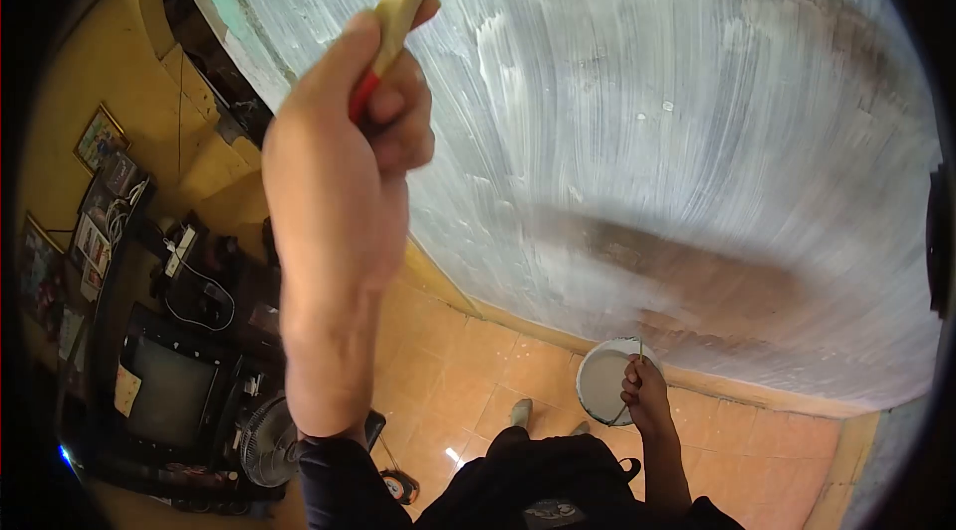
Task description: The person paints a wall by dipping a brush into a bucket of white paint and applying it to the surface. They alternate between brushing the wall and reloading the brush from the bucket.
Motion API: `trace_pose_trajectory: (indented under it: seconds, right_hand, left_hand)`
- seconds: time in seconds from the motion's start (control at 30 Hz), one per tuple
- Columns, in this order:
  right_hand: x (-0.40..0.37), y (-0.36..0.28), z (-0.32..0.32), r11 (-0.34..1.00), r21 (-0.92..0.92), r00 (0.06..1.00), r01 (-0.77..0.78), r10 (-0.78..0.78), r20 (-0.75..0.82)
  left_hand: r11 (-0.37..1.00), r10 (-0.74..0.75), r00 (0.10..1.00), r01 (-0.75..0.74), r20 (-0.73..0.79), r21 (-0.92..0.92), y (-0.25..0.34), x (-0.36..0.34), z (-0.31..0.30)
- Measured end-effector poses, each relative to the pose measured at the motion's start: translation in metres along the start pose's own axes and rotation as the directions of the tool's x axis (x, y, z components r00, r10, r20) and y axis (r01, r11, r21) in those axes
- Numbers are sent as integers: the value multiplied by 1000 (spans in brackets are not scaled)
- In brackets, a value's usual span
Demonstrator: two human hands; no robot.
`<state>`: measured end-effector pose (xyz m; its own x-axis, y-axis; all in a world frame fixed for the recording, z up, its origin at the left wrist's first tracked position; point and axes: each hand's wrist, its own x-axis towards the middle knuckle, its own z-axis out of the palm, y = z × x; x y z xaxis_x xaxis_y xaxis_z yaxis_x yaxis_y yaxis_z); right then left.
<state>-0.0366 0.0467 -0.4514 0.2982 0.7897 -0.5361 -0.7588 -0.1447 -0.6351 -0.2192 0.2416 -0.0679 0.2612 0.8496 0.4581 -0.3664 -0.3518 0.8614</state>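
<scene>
Left hand [334,132] wrapped tightly round pale wooden, red-ended paintbrush [401,7], raised before white-streaked wall [617,112]; brush likely light, stiff-handled, slick near smeared neck, best gripped low. Right hand [649,396] curled on thin handle at round white plastic-looking bucket [582,373] below.

No words, brands or numbers can be read. A pale printed mark [554,512] sits on the front of the person's black shirt [528,475], any lettering in it too small to make out.
</scene>
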Motion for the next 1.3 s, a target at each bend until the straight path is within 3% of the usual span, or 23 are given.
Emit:
trace_pose_trajectory:
  seconds: [0.07,0.1,0.27,0.33,0.43,0.57,0.63,0.73,0.8,0.87,1.0,1.1,1.2,1.27,1.3]
  right_hand:
    - [0,1,-1,1000,-14,1000,11,-11,-11]
    - [-1,2,-1,1000,-10,1000,15,-15,-15]
    - [-3,3,-5,1000,-8,997,20,-21,-69]
    - [-4,3,-8,999,-8,997,34,-35,-67]
    - [-4,7,-15,999,11,994,51,-50,-93]
    - [-3,9,-22,998,10,993,67,-65,-99]
    - [-6,6,-24,998,-4,992,65,-65,-106]
    - [-2,9,-25,998,-19,991,67,-69,-114]
    - [-2,10,-25,997,-23,991,74,-76,-110]
    - [-4,7,-26,998,-22,993,53,-55,-107]
    - [-4,10,-25,998,-33,994,50,-53,-91]
    - [-2,12,-29,999,-24,997,25,-26,-66]
    - [0,16,-35,999,-5,999,37,-37,-5]
    - [4,16,-37,1000,15,1000,-3,4,-20]
    - [4,16,-36,1000,15,1000,-3,4,-20]
  left_hand:
    - [993,54,998,-51,-23,107,-21,-13,2]
    - [982,10,998,1,-58,187,-35,-18,2]
    - [974,-163,985,170,-58,148,-155,-75,9]
    - [980,-151,984,161,-92,117,-221,-110,3]
    - [944,-260,955,282,-143,171,-275,-160,-12]
    - [908,-369,906,399,-207,128,-305,-198,-34]
    - [806,-557,803,584,-212,95,-300,-199,-44]
    - [743,-655,747,664,-112,80,-272,-161,-65]
    - [800,-585,811,582,-23,149,-223,-119,-63]
    - [654,-746,665,744,48,-136,-154,-73,-46]
    - [726,-673,733,680,99,-100,-50,-25,-18]
    - [837,-522,832,542,187,-75,2,-1,-3]
    - [899,-364,883,416,296,-135,30,14,8]
    - [906,-334,892,393,304,-160,35,15,11]
    - [934,-242,930,300,277,-192,32,16,10]
